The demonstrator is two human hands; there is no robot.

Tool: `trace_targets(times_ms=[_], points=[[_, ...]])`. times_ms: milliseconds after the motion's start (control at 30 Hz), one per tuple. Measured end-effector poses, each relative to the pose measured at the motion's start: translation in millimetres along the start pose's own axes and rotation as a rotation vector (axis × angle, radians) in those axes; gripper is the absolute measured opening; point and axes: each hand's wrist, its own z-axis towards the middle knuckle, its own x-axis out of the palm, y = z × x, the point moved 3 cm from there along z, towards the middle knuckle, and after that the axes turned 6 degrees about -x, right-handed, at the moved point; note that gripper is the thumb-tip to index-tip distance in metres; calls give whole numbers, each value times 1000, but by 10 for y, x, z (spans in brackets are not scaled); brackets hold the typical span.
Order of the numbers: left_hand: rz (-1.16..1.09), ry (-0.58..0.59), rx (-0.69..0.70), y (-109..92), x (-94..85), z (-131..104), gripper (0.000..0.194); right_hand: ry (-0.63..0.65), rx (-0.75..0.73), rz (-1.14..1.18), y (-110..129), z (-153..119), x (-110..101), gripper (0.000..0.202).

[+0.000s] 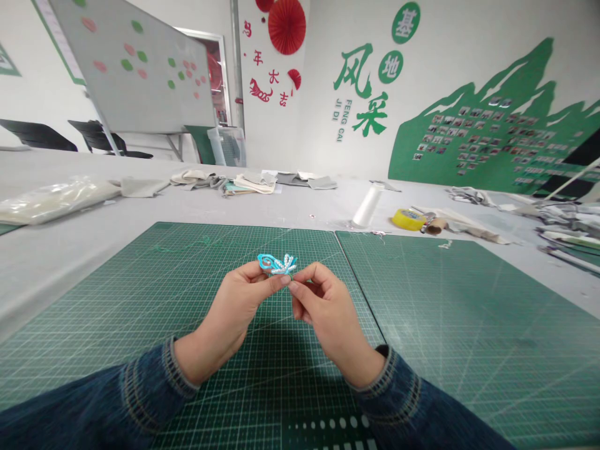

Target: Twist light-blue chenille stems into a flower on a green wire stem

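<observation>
A small turquoise ornament with looped petals and white beaded strands is held up over the green cutting mat. My left hand pinches it from the left, thumb in front and fingers behind. My right hand meets it at the lower right edge, thumb and forefinger pressed together beside the left thumb. A thin green bit shows between the fingertips. Whether the right hand grips the ornament itself or a thread or stem on it is too small to tell.
A second cutting mat adjoins on the right. Behind the mats stand a white thread cone and a yellow tape roll. Folded cloth pieces lie farther back, a plastic-wrapped bundle at left. Green thread scraps lie on the mat.
</observation>
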Motion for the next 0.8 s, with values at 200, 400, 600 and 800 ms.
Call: trace_targets(times_ms=[200, 400, 600, 800], points=[[-14, 20, -28, 1, -30, 9, 12, 52, 58, 205, 3, 1, 9, 19], [-27, 24, -93, 27, -100, 54, 22, 214, 293, 571, -47, 27, 5, 26], [29, 53, -61, 1, -54, 57, 16, 151, 189, 412, -37, 23, -3, 18], [298, -21, 122, -1, -91, 56, 12, -12, 83, 281, -23, 45, -63, 17]])
